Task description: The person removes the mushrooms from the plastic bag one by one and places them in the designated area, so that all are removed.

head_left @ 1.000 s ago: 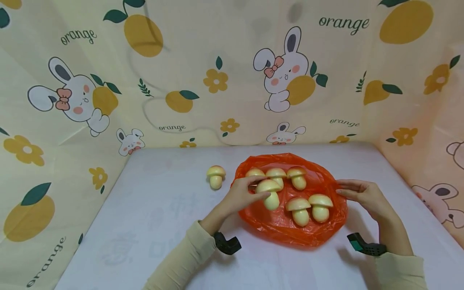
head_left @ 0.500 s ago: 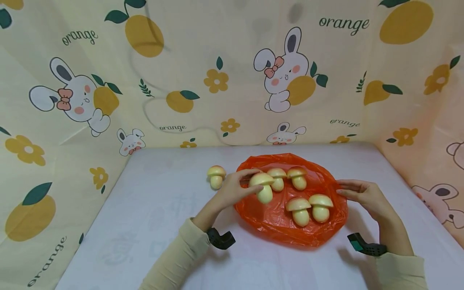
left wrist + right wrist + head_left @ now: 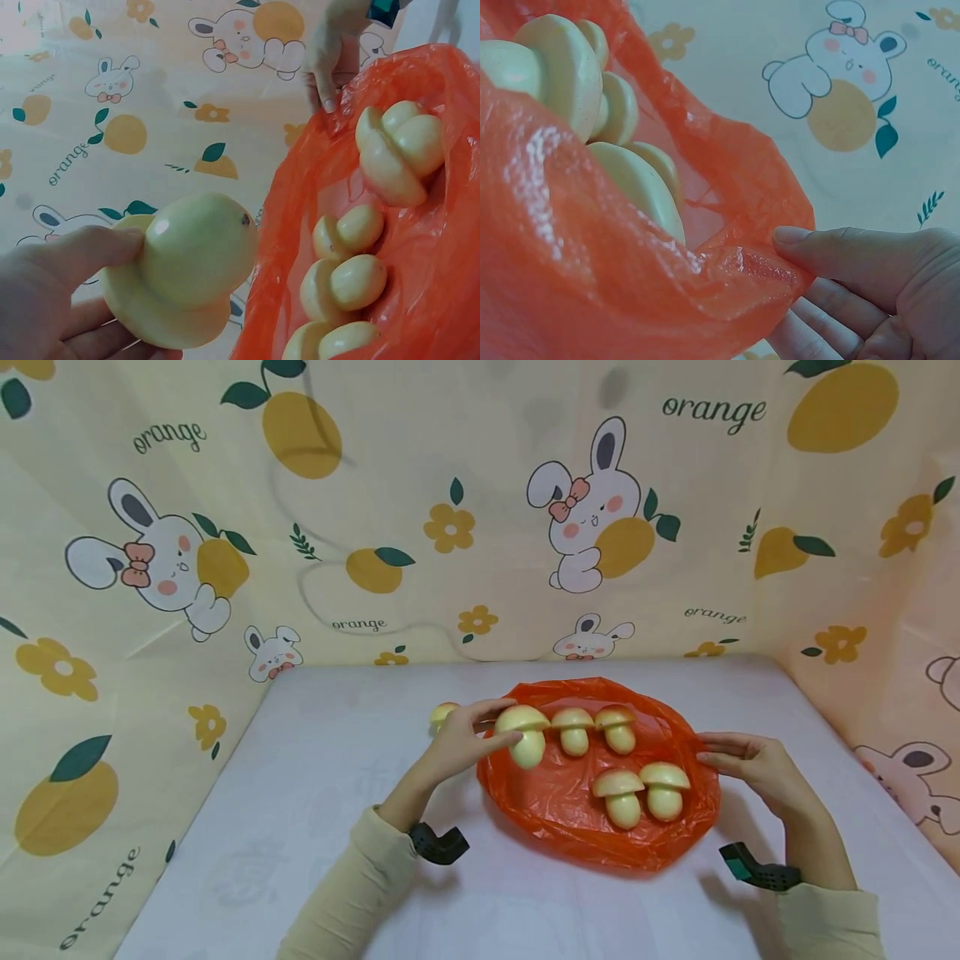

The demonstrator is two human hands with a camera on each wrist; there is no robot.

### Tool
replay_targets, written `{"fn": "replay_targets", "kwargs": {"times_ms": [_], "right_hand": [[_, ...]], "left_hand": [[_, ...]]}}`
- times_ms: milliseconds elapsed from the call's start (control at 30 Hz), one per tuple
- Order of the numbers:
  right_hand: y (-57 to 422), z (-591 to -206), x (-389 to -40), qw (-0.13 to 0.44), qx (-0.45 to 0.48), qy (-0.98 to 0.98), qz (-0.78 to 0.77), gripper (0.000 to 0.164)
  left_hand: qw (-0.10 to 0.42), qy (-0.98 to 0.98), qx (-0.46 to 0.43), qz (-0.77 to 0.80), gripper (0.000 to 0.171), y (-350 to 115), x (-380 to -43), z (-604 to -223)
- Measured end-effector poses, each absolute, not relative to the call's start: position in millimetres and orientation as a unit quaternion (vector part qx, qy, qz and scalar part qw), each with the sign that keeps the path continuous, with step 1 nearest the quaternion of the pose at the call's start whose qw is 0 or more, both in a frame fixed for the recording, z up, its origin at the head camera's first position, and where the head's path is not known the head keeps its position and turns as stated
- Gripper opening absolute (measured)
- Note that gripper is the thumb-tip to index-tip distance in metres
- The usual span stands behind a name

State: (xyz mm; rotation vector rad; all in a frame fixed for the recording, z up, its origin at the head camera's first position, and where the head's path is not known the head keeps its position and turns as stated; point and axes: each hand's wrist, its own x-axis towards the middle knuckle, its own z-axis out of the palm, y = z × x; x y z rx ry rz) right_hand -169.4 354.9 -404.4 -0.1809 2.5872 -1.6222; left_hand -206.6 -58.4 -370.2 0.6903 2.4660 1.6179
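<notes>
My left hand pinches a pale yellow toy mushroom between thumb and fingers, over the left rim of a red plastic bag. Its rounded stem faces the left wrist camera, with the cap beneath. Inside the bag lie several matching mushrooms, some at the back and a pair nearer the front. At the bag's right edge, my right hand grips the plastic; the thumb lies on top of the film and the fingers are underneath.
Left of the bag, another mushroom stands on the white table, partly hidden behind my left hand. A printed cloth backdrop with rabbits and oranges rises behind the table and along both sides.
My left hand has moved left and slightly back with the mushroom, from over the bag's inside to its left rim. It now partly covers the loose mushroom. My right hand keeps its place.
</notes>
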Motion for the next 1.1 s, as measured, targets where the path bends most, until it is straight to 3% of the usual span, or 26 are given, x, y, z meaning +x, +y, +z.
{"fn": "replay_targets", "kwargs": {"times_ms": [300, 700, 1100], "right_hand": [[354.5, -405.7, -170.2, 0.039, -0.057, 0.848, -0.526, 0.028], [352.9, -404.8, -170.1, 0.043, -0.050, 0.859, -0.507, 0.037], [354.3, -404.5, -169.4, 0.043, -0.054, 0.855, -0.514, 0.031]], "left_hand": [[0.043, 0.809, 0.230, 0.539, 0.049, -74.4, -212.1, -369.2], [0.065, 0.805, 0.191, 0.557, 0.051, -96.2, -213.0, -363.6], [0.038, 0.797, 0.211, 0.564, 0.050, -117.2, -214.9, -359.2]]}}
